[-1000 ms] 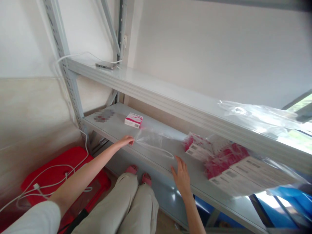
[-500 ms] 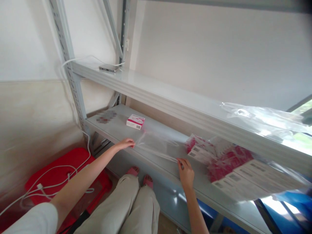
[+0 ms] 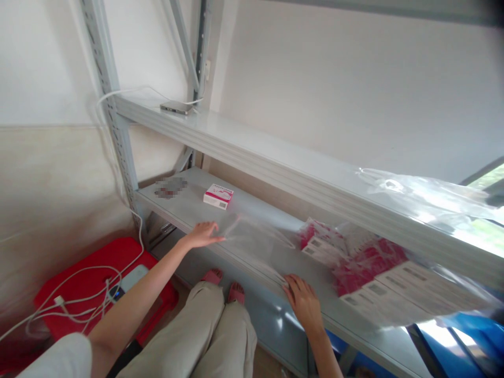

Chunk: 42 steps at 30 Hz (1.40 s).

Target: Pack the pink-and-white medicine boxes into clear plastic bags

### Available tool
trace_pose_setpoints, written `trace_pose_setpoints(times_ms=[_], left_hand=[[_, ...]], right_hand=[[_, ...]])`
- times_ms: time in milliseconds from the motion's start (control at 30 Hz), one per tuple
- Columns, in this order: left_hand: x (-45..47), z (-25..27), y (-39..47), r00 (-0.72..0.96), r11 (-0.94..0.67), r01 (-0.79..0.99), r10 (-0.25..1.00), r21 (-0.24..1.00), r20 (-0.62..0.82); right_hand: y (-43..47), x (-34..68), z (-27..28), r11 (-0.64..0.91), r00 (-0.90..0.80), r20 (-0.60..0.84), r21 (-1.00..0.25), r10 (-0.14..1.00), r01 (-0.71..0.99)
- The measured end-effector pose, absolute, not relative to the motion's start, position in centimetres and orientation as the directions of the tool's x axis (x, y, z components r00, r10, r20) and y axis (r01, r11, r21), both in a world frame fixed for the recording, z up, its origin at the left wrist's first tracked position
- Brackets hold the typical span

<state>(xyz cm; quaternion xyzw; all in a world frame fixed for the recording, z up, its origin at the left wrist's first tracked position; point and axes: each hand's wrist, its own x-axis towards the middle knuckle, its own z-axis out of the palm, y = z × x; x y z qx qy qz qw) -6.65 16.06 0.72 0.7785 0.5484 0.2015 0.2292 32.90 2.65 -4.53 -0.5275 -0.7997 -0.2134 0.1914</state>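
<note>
A clear plastic bag [image 3: 252, 239] lies spread over the lower grey shelf [image 3: 189, 210], near its front edge. My left hand [image 3: 201, 234] is at the bag's left end, thumb apart from the fingers, the thumb tip close to the film. At the opposite end, the bag's near corner is pinched in my right hand [image 3: 304, 302], fingers bent over the shelf's front edge. Behind my left hand sits a small white and pink box [image 3: 218, 196]. To the right of the bag, several similar boxes [image 3: 374, 273] are wrapped in clear plastic.
The upper shelf [image 3: 252, 142] carries a flat dark device [image 3: 176, 107] with a white cable and loose clear plastic [image 3: 413, 191]. A red stool [image 3: 94, 257] with cables on top stands at the lower left. Something blue [image 3: 468, 336] is at the lower right.
My left hand has opened, its thumb and fingers spreading from the bag's edge. My right hand has moved slightly nearer to me, drawing the bag's corner to the shelf edge.
</note>
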Motion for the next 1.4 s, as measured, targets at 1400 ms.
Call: trace_pose_setpoints(times_ms=[1400], left_hand=[[1.5, -7.3, 15.3, 0.201, -0.344, 0.905, 0.863, 0.249, 0.463]], right_hand=[[24.6, 14.6, -4.5, 0.404, -0.376, 0.152, -0.29, 0.914, 0.868]])
